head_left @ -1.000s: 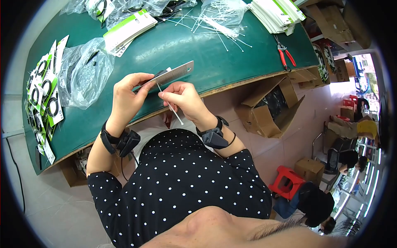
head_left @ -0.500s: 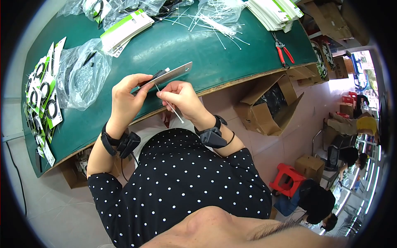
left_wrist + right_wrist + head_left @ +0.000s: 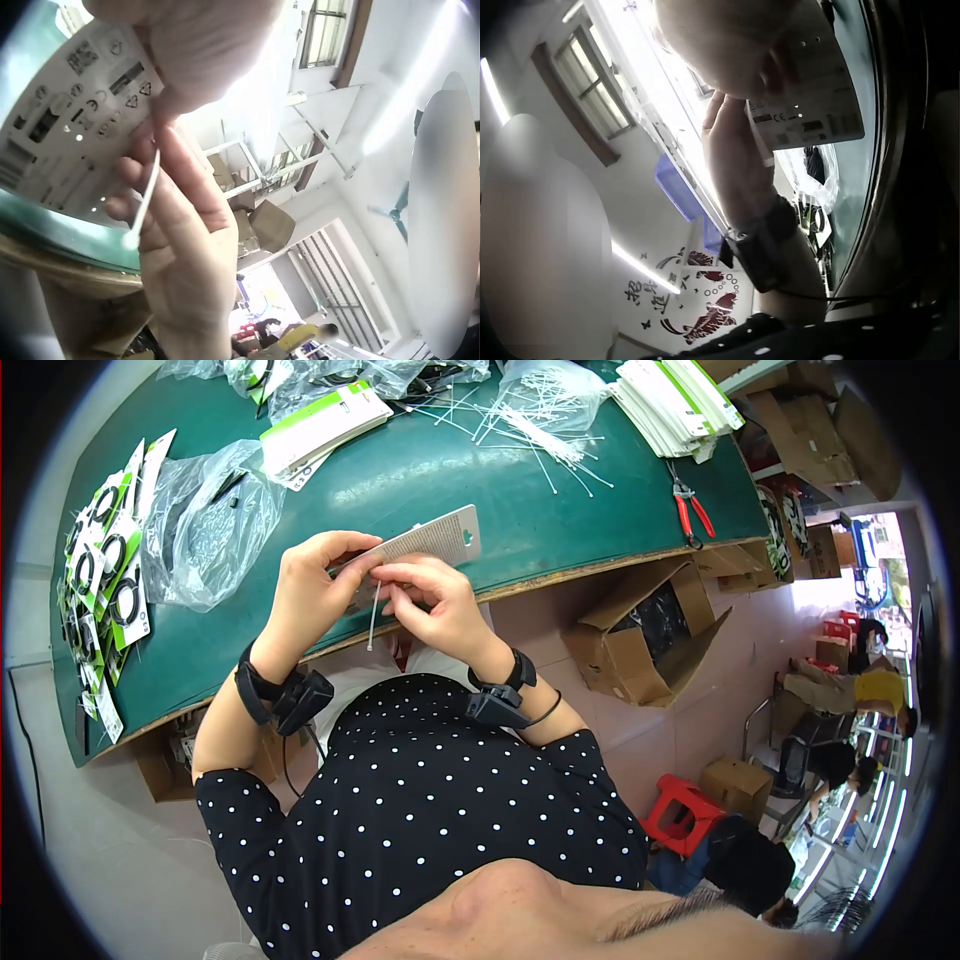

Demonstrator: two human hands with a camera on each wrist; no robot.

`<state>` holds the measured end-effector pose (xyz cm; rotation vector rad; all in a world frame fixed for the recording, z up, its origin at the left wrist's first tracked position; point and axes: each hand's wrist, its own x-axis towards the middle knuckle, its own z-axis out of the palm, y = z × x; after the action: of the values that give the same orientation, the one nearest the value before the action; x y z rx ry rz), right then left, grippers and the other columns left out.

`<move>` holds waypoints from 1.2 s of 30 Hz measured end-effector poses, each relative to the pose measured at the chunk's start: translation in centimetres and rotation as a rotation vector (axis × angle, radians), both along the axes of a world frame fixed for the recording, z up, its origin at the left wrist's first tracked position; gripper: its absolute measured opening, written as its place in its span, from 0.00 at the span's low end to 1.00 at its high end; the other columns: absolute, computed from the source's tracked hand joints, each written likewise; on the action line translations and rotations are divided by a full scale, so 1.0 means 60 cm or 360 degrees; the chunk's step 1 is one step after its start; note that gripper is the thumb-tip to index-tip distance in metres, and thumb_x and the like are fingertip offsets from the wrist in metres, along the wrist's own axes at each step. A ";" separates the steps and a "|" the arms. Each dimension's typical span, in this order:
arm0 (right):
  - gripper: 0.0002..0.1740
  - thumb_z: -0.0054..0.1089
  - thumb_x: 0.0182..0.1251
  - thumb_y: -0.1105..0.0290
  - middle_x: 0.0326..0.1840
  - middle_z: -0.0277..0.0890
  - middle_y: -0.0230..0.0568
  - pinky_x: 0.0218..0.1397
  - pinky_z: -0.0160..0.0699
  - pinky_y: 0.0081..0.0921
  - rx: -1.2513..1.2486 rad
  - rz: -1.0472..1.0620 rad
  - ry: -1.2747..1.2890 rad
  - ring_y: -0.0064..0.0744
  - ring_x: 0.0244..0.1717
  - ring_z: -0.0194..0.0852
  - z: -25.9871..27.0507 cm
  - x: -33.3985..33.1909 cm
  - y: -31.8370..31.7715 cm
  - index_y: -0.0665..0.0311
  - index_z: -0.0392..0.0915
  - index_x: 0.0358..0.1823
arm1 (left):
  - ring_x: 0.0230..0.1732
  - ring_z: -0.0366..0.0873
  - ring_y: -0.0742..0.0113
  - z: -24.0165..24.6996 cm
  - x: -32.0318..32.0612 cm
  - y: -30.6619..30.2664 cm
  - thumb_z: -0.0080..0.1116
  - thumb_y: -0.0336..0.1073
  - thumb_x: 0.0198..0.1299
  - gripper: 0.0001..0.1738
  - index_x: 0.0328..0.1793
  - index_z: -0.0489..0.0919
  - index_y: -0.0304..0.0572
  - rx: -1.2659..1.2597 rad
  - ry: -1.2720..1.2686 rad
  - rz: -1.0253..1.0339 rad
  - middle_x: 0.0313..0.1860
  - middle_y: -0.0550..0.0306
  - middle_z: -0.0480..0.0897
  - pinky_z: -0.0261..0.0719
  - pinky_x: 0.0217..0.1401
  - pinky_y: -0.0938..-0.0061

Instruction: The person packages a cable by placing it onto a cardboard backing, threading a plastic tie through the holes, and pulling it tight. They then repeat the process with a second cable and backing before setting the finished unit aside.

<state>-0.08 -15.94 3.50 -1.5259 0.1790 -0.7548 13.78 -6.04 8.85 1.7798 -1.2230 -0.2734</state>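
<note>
My left hand [image 3: 322,585] pinches the near-left end of a printed card [image 3: 430,540] between thumb and fingers, above the table's front edge. In the left wrist view, small holes and printed symbols show on the card [image 3: 75,112]. A white cable tie [image 3: 373,622] hangs down from the card between the two hands. My right hand [image 3: 437,605] is at the card's lower edge, its bent fingers against the card near the tie [image 3: 147,196]. Whether the fingertips grip the tie is hidden. The card's far side is mostly out of sight.
Packed cards with black cables [image 3: 105,575] lie at the left beside a clear plastic bag [image 3: 215,525]. Stacked cards [image 3: 325,428], loose white ties [image 3: 545,435], more cards [image 3: 672,405] and red-handled pliers [image 3: 690,510] lie farther back. An open carton [image 3: 650,635] stands below the table edge.
The card has turned to show more of its printed face. My right fingers have moved up to the card, and the tie, earlier slanting toward the right, hangs nearly straight down.
</note>
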 end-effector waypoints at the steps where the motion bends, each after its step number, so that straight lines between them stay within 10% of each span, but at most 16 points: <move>1: 0.09 0.65 0.61 0.78 0.42 0.79 0.37 0.33 0.81 0.19 -0.0221 -0.0046 -0.0030 0.23 0.34 0.80 0.004 -0.002 0.000 0.70 0.81 0.43 | 0.37 0.84 0.67 0.003 0.003 0.002 0.64 0.25 0.55 0.10 0.44 0.83 0.32 0.0071 0.0196 -0.0044 0.37 0.51 0.86 0.81 0.42 0.76; 5: 0.09 0.65 0.59 0.80 0.40 0.79 0.39 0.32 0.80 0.20 -0.0954 -0.0209 -0.0042 0.24 0.35 0.81 0.016 -0.016 -0.005 0.70 0.80 0.41 | 0.39 0.83 0.72 0.011 0.008 0.009 0.64 0.26 0.58 0.10 0.45 0.82 0.28 0.0256 0.0716 -0.0164 0.38 0.53 0.85 0.81 0.44 0.79; 10: 0.10 0.66 0.57 0.81 0.36 0.79 0.39 0.29 0.78 0.19 -0.0956 -0.0332 -0.0168 0.25 0.33 0.81 0.031 -0.026 0.012 0.68 0.81 0.41 | 0.39 0.83 0.73 0.013 -0.009 0.028 0.64 0.27 0.59 0.10 0.45 0.81 0.27 0.0450 0.1288 -0.0211 0.37 0.52 0.85 0.81 0.42 0.80; 13: 0.08 0.66 0.56 0.81 0.31 0.79 0.38 0.27 0.75 0.17 -0.0225 -0.0002 0.0439 0.23 0.28 0.79 0.037 -0.057 0.016 0.68 0.81 0.39 | 0.38 0.83 0.72 0.003 -0.025 0.044 0.65 0.27 0.58 0.10 0.44 0.81 0.27 0.0591 0.1546 -0.0174 0.37 0.52 0.85 0.81 0.42 0.80; 19: 0.06 0.67 0.55 0.79 0.28 0.78 0.35 0.26 0.70 0.16 -0.0717 0.0059 0.0500 0.18 0.21 0.73 0.039 -0.087 0.002 0.67 0.81 0.35 | 0.37 0.84 0.71 -0.030 -0.055 0.058 0.67 0.26 0.56 0.11 0.43 0.81 0.28 0.0872 0.1926 -0.0203 0.37 0.51 0.86 0.82 0.40 0.80; 36: 0.06 0.68 0.54 0.78 0.29 0.77 0.32 0.23 0.64 0.17 -0.0736 0.0291 0.0595 0.17 0.20 0.66 0.052 -0.110 -0.005 0.64 0.82 0.34 | 0.37 0.84 0.72 -0.037 -0.076 0.053 0.74 0.26 0.47 0.16 0.41 0.81 0.29 0.0918 0.1521 -0.0238 0.36 0.51 0.86 0.81 0.40 0.80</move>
<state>-6.66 -16.26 6.63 -2.0883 0.1450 -0.3702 9.21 -2.86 6.63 1.6443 -0.5832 -1.4872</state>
